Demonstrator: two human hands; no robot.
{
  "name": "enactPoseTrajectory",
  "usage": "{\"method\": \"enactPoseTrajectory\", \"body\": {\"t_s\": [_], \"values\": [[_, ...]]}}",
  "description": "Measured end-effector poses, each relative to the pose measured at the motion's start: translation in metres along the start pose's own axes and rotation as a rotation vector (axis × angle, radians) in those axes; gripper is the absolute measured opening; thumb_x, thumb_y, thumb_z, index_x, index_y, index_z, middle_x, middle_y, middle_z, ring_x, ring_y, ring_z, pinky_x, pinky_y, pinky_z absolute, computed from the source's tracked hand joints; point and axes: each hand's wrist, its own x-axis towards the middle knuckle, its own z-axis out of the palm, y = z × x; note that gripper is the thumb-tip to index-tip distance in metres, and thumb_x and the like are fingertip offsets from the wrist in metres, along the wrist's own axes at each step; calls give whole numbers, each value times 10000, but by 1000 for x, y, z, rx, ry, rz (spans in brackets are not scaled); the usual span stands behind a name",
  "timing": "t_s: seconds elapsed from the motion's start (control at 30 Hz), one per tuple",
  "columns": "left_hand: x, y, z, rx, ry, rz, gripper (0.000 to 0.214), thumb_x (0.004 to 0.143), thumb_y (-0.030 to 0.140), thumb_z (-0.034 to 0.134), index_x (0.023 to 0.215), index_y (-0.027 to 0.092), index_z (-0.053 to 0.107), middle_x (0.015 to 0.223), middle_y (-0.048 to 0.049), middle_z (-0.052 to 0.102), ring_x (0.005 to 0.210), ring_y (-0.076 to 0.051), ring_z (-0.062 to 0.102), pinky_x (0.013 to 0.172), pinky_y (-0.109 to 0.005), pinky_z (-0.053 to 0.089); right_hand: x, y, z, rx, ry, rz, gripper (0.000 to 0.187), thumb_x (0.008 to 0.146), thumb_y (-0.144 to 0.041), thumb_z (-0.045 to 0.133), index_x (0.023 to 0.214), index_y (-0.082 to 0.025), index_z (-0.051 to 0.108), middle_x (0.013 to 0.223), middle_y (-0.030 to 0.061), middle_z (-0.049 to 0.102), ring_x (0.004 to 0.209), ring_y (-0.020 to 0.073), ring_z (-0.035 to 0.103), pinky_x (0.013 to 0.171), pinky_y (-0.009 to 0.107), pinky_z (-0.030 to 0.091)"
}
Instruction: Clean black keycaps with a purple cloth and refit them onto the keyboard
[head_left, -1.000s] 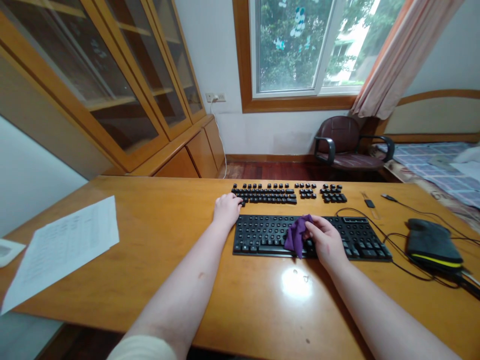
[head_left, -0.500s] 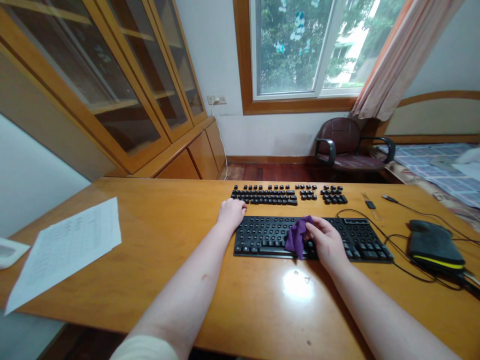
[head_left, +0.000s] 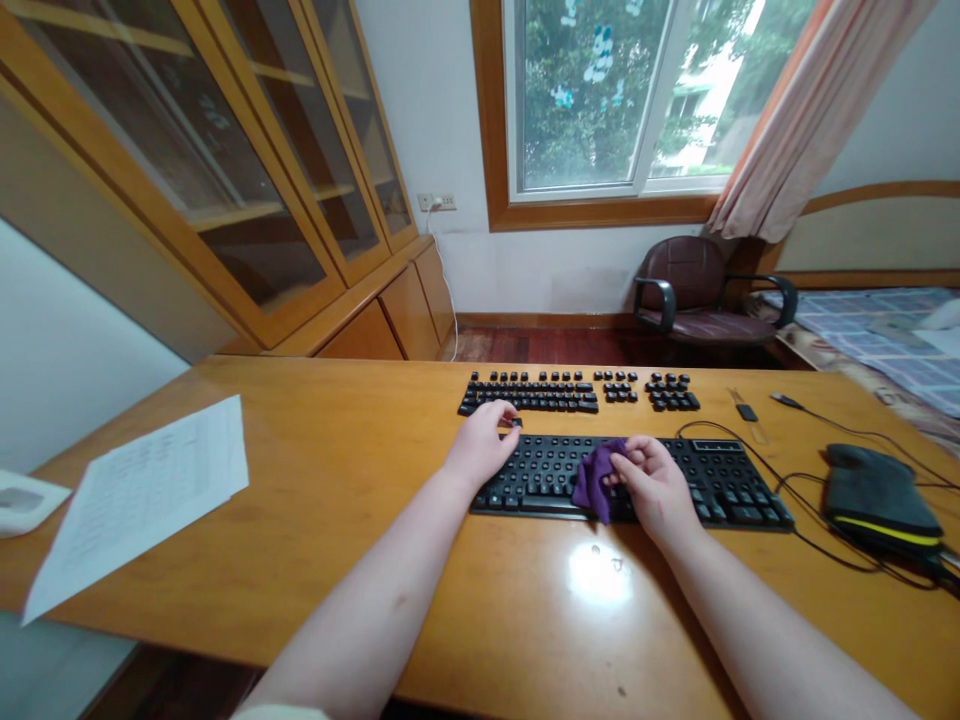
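A black keyboard (head_left: 540, 503) lies on the desk, many of its upper keys stripped of their caps. Over its upper left part, my left hand (head_left: 484, 440) pinches a small black keycap (head_left: 517, 423) between thumb and fingers. My right hand (head_left: 660, 490) grips a bunched purple cloth (head_left: 595, 482), which rests on the middle of the keyboard and hides some keys. Behind the keyboard, loose keycaps (head_left: 559, 400) stand in rows that follow a keyboard's layout.
Right of the keyboard lie a dark grey pouch with a yellow stripe (head_left: 881, 495), a USB cable (head_left: 787, 401) and a small wire tool with a black handle (head_left: 746, 412). Paper sheets (head_left: 142, 500) and a white object (head_left: 26, 502) are at the left. A chair (head_left: 682, 285) stands beyond the desk.
My left hand has moved right from the left end of the keycap rows to over the keyboard's upper left, a keycap now showing in its fingers. My right hand stays with the cloth.
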Motion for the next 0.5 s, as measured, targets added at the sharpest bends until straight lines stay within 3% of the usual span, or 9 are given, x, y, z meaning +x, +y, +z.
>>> {"method": "enactPoseTrajectory", "body": {"t_s": [0.2,0.37,0.5], "values": [[-41,53,22,-409,-48,5,105,734,176,574,812,194,505,836,-21,578,775,-137,582,708,-261,506,-5,3,1,59,-85,117,290,634,-287,745,774,-208,504,639,-34,594,498,117,601,521,244,483],[-57,56,34,-480,-34,10,131,718,160,588,719,189,460,871,-41,585,836,-153,568,739,-281,501,-9,-1,5,159,-219,256,245,661,-321,720,813,-194,575,576,-20,619,514,124,605,566,260,491],[-61,53,39,-576,-8,-4,158,736,165,586,691,186,435,884,-48,595,857,-151,582,743,-282,505,-11,0,8,107,-289,289,225,686,-339,702,820,-182,610,477,-19,600,457,117,570,525,241,461]]}}
